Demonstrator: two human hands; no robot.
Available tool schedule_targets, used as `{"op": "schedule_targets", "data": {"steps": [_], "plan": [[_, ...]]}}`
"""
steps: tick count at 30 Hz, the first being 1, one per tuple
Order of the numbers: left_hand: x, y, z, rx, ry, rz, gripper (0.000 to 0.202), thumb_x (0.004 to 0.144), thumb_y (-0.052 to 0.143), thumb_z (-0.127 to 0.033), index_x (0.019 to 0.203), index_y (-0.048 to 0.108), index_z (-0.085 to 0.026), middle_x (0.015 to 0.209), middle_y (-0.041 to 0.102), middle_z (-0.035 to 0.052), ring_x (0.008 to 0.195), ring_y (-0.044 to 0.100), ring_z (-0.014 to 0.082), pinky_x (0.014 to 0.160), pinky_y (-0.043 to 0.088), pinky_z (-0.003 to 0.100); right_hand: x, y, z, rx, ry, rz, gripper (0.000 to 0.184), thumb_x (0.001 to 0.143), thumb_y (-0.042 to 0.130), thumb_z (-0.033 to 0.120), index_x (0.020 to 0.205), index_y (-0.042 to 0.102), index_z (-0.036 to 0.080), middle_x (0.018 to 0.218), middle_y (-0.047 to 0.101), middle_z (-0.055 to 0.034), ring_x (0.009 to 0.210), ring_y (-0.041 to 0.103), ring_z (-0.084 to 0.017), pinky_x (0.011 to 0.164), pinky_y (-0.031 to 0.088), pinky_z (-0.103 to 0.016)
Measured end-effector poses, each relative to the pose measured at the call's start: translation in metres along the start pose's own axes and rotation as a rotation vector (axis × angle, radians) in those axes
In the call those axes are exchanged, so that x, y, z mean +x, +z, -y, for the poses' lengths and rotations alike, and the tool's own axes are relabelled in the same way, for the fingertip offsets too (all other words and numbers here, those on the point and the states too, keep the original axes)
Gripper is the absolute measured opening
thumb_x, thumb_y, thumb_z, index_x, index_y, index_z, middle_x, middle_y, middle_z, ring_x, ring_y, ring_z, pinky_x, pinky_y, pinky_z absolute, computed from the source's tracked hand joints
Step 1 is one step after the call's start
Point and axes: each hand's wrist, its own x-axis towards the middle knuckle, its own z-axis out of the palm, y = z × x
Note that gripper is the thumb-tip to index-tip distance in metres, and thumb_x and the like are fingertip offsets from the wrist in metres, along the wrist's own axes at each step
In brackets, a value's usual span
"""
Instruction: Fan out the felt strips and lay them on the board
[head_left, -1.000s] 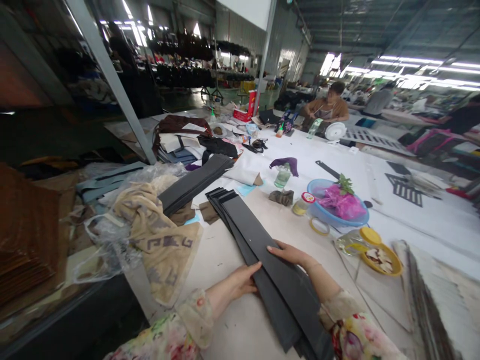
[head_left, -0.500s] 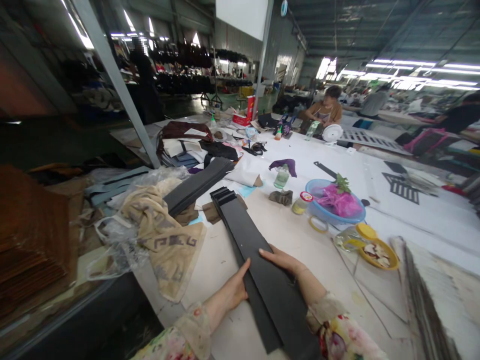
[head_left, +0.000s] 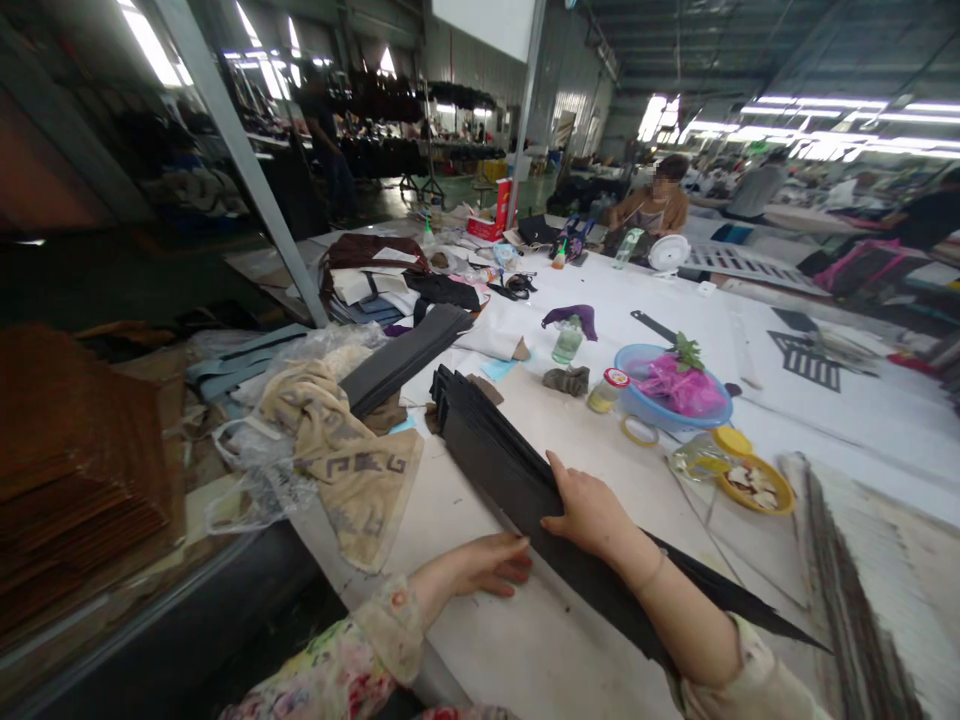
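Observation:
A stack of long dark grey strips (head_left: 495, 450) lies on the work table, tipped partly on edge, its layers fanned at the far end and spreading at the near right. My right hand (head_left: 592, 510) grips it near the middle, thumb on the near face and fingers over the upper edge. My left hand (head_left: 487, 565) is open beside the near edge, fingers stretched toward the strips; whether the fingertips touch them I cannot tell. A second pile of dark strips (head_left: 405, 360) lies farther back on the left, next to a beige patterned towel (head_left: 367, 480).
On the right are a blue basin (head_left: 626, 405) with a pink bag, a lidded jar (head_left: 607, 392), a tape roll (head_left: 639, 430) and a yellow bowl (head_left: 784, 495). A metal post (head_left: 247, 160) rises at left. Across the table sits a person (head_left: 652, 210).
The strips have turned from lying flat to partly on edge, and their layers have spread. My right hand has closed over the upper edge; my left hand has shifted slightly right, fingers extended.

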Motion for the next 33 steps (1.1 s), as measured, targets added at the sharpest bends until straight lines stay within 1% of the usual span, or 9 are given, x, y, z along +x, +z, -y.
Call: {"op": "schedule_targets", "data": {"steps": [3,7,11,14,18,24,27,30,33], "plan": [[-0.002,-0.005,0.014,0.006,-0.067,-0.137,0.060,0.057,0.064,-0.062,0.095,0.052,-0.016,0.089,0.059,0.0076,0.079,0.059,0.0202,0.075,0.043,0.036,-0.010,0.041,-0.002,0.048,-0.005,0.011,0.093,0.062,0.063,0.041,0.137,0.017,0.012,0.117,0.052,-0.0183,0.106,0.050,-0.030,0.086,0.037,-0.038],[-0.003,-0.003,0.019,-0.067,-0.041,-0.129,0.059,0.057,0.066,-0.058,0.096,0.049,-0.018,0.091,0.057,0.0059,0.080,0.058,0.0185,0.075,0.042,0.033,-0.011,0.082,-0.015,0.095,0.033,-0.093,0.091,0.066,0.056,0.050,0.138,0.013,0.014,0.134,0.035,-0.0170,0.119,0.039,-0.030,0.094,0.033,-0.040],[0.001,0.008,-0.001,-0.015,0.130,-0.195,0.057,0.061,0.066,-0.048,0.106,0.046,-0.020,0.115,0.047,0.0082,0.103,0.048,0.0209,0.079,0.041,0.031,-0.003,0.073,-0.032,0.017,0.079,-0.072,0.086,0.068,0.055,0.045,0.137,0.016,0.013,0.128,0.043,-0.0178,0.113,0.044,-0.030,0.091,0.034,-0.040],[0.010,0.014,-0.011,0.052,0.193,-0.232,0.055,0.064,0.062,-0.042,0.111,0.044,-0.019,0.120,0.043,0.0092,0.110,0.042,0.0214,0.080,0.041,0.030,0.003,0.067,-0.033,-0.076,0.144,-0.120,0.086,0.067,0.057,0.041,0.137,0.014,0.013,0.130,0.040,-0.0186,0.116,0.040,-0.031,0.091,0.032,-0.044],[0.017,0.013,-0.001,-0.005,0.151,-0.240,0.058,0.063,0.063,-0.040,0.113,0.042,-0.020,0.116,0.044,0.0096,0.104,0.046,0.0213,0.078,0.041,0.032,0.010,0.077,-0.028,-0.164,0.202,-0.188,0.095,0.064,0.060,0.047,0.137,0.009,0.014,0.137,0.030,-0.0188,0.126,0.024,-0.033,0.096,0.021,-0.052],[0.007,0.006,0.023,-0.101,0.081,-0.229,0.055,0.058,0.067,-0.041,0.105,0.048,-0.017,0.108,0.051,0.0090,0.099,0.050,0.0209,0.078,0.039,0.032,0.021,0.081,-0.033,-0.145,0.152,-0.171,0.102,0.062,0.058,0.056,0.137,0.008,0.009,0.140,0.021,-0.0213,0.129,0.017,-0.032,0.099,0.018,-0.051],[0.002,0.002,0.027,-0.090,0.084,-0.230,0.053,0.057,0.068,-0.042,0.100,0.051,-0.017,0.102,0.053,0.0079,0.094,0.052,0.0199,0.076,0.039,0.031,0.021,0.079,-0.033,-0.159,0.158,-0.201,0.102,0.060,0.060,0.054,0.136,0.010,0.007,0.139,0.024,-0.0223,0.126,0.023,-0.034,0.098,0.022,-0.049],[0.001,-0.003,0.031,-0.101,0.084,-0.259,0.053,0.055,0.069,-0.043,0.098,0.051,-0.016,0.098,0.055,0.0069,0.088,0.054,0.0179,0.072,0.039,0.029,0.016,0.081,-0.029,-0.142,0.095,-0.173,0.098,0.062,0.061,0.044,0.136,0.011,0.006,0.128,0.040,-0.0211,0.112,0.041,-0.032,0.089,0.033,-0.042],[0.001,-0.004,0.033,-0.143,0.085,-0.286,0.056,0.054,0.071,-0.045,0.098,0.050,-0.016,0.095,0.055,0.0063,0.084,0.055,0.0166,0.070,0.039,0.027,0.013,0.081,-0.026,-0.111,0.066,-0.181,0.087,0.067,0.056,0.038,0.136,0.014,0.007,0.113,0.052,-0.0170,0.102,0.048,-0.030,0.084,0.037,-0.039]]}}
